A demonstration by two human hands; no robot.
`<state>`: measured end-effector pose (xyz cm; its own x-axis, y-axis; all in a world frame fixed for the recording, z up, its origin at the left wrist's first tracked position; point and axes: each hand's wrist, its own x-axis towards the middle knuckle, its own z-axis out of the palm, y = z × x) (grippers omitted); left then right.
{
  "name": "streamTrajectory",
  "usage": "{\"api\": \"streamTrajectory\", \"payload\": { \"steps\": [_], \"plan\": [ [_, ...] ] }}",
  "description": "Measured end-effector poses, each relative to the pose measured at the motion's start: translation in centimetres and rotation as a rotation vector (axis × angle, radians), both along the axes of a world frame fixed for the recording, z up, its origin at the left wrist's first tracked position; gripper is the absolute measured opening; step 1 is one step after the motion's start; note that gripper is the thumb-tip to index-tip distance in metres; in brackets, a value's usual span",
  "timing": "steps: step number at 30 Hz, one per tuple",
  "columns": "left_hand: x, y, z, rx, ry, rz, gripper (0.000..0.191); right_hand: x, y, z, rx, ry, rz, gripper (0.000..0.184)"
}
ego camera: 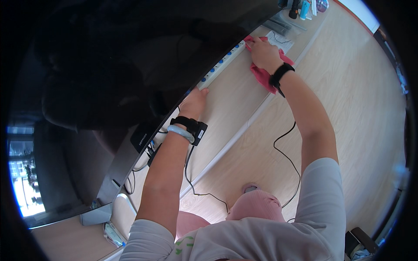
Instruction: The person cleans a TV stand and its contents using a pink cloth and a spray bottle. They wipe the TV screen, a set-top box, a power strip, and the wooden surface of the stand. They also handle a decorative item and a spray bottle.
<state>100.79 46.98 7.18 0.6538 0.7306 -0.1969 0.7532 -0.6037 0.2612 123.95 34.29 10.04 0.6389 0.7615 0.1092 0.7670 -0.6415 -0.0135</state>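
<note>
A white power strip (223, 61) with a row of blue switches lies slantwise on a pale wood-look cabinet top, partly hidden by the lower edge of a large black television (98, 81). My left hand (194, 102) is at the strip's near end, thumb on the outer side; the other fingers are mostly out of sight under the screen edge. A crumpled red cloth (264, 75) is in my right hand (265, 53), pressed against the strip's far end. Part of the cloth hangs loosely below my palm toward the cabinet's front edge.
Papers (281, 40) and clear plastic packaging (281, 27) lie beyond my right hand. Farther back stand a black flashlight (294, 9) and a light blue bottle (304, 9). A black box (138, 138) with cables sits behind the screen's lower edge. Thin cords (209, 194) trail from my wrists.
</note>
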Motion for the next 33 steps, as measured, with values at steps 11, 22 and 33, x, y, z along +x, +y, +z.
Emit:
{"api": "streamTrajectory", "payload": {
  "steps": [11,22,33],
  "plan": [
    [0.0,-0.2,0.2,-0.051,0.006,0.014,0.071,-0.4,0.7,-0.8,0.161,0.145,0.009,0.051],
    [-0.1,0.2,-0.5,-0.055,-0.034,0.002,0.069,-6.9,-0.9,-2.4,0.071,-0.066,0.075,0.033],
    [-0.4,0.3,-1.0,0.024,-0.086,-0.054,0.066,-3.3,-8.4,-4.1,0.216,0.160,0.464,0.056]
  ]
}}
